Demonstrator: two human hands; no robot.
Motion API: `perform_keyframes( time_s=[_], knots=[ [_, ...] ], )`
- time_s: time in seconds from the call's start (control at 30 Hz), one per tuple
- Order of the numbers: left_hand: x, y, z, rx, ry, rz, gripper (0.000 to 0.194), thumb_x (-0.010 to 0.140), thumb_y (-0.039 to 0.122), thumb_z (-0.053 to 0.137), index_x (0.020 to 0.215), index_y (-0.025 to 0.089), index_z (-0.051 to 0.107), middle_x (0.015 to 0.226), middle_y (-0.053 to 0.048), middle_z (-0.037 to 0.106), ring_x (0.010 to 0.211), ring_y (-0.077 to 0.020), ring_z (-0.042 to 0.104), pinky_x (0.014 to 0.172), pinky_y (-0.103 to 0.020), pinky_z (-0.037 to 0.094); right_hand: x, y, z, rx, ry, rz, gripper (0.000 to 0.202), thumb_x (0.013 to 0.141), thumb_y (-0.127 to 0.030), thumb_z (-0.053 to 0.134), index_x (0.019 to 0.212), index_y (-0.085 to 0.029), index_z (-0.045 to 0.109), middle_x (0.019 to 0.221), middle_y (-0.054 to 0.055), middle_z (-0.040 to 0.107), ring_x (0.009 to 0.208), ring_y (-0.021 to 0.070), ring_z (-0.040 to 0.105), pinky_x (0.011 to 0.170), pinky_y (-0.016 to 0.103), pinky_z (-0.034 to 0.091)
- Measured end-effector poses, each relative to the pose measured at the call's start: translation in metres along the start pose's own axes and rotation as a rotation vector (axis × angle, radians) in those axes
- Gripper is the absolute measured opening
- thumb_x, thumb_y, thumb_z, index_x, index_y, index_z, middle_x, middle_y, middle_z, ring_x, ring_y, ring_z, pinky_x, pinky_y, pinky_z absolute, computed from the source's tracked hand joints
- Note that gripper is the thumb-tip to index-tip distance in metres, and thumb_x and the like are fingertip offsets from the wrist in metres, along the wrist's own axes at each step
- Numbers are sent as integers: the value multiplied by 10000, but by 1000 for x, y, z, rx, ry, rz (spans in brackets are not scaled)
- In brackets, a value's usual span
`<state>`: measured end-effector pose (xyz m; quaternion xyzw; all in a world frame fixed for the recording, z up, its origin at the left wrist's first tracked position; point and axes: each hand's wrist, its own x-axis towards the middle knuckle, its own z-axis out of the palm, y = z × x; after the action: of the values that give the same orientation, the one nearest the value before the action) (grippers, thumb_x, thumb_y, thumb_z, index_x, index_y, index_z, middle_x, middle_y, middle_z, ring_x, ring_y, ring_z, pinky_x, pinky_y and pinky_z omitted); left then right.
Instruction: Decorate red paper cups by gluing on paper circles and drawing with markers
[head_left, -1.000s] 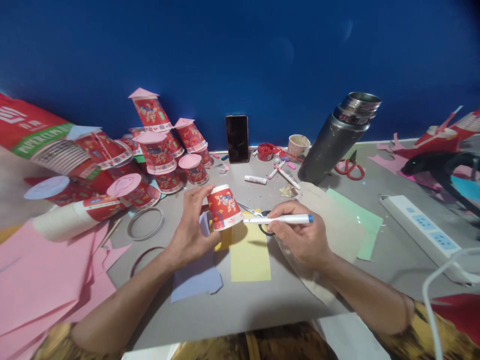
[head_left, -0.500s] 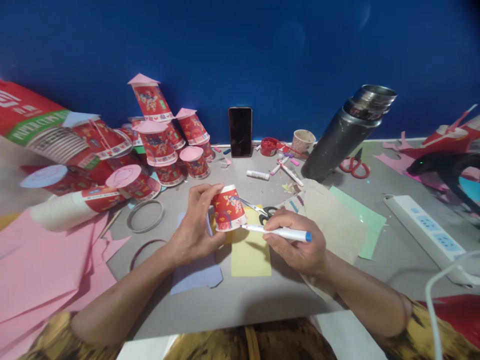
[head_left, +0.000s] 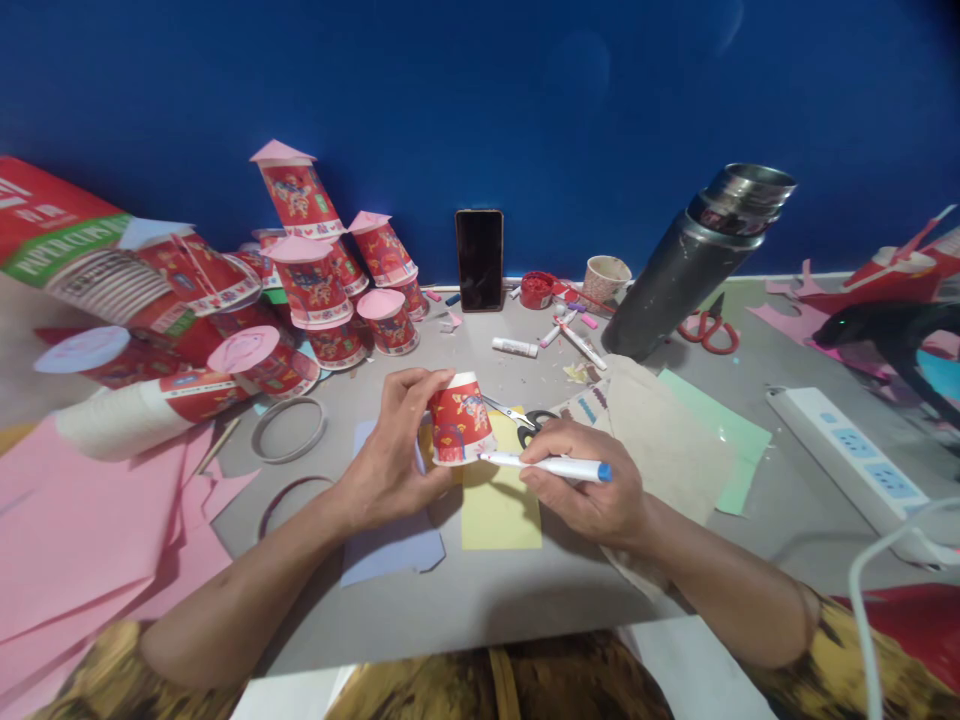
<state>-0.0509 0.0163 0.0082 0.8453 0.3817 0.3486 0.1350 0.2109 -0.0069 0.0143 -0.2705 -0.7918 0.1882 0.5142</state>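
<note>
My left hand (head_left: 396, 450) grips a red printed paper cup (head_left: 460, 420) by its top and bottom, the narrow base upward and the white rim below. In my right hand (head_left: 589, 480) is a white marker pen (head_left: 562, 466) with a blue end. Its tip meets the cup's lower right edge, near the rim. Beneath them a yellow sheet of paper (head_left: 501, 520) lies partly over a lilac sheet (head_left: 390, 550). Scissors with black handles (head_left: 525, 425) rest just behind the pen, partly hidden by my right hand.
Stacked red cups (head_left: 311, 285) with pink paper tops stand at the back left. Pink paper (head_left: 82, 540) and tape rings (head_left: 289, 430) lie on the left. A phone (head_left: 480, 260) leans on the blue wall. To the right are a dark flask (head_left: 686, 270), green paper (head_left: 712, 430) and a power strip (head_left: 851, 460).
The marker and my right hand have shifted slightly left along the cup's rim. The cup, still in my left hand, has moved slightly right.
</note>
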Motion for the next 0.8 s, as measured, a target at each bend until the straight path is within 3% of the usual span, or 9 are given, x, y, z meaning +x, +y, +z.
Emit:
perform_keyframes(
  time_s=[0.17,0.47,0.8],
  knots=[
    [-1,1,0,3,-17,-19,944,759,88,696,1604,308,339,1439,-140,450,1391,-374,489,1133,-598,570,2,0,-1,4,-29,17,62,1018,-203,654,967,-220,684,776,18,774,644,149,699,603,264,536],
    [0,1,1,-13,-23,-41,913,788,124,726,1597,314,350,1440,-137,444,1393,-376,499,1126,-594,580,1,-1,-1,-2,17,32,74,1010,-198,649,949,-228,679,760,9,758,636,147,690,596,256,523],
    [-2,0,5,-28,1,-27,939,754,100,742,1590,323,376,1417,-130,483,1379,-381,522,1120,-599,584,1,0,0,8,-20,12,69,990,-177,666,946,-229,676,764,7,761,639,151,690,633,263,539]
  ],
)
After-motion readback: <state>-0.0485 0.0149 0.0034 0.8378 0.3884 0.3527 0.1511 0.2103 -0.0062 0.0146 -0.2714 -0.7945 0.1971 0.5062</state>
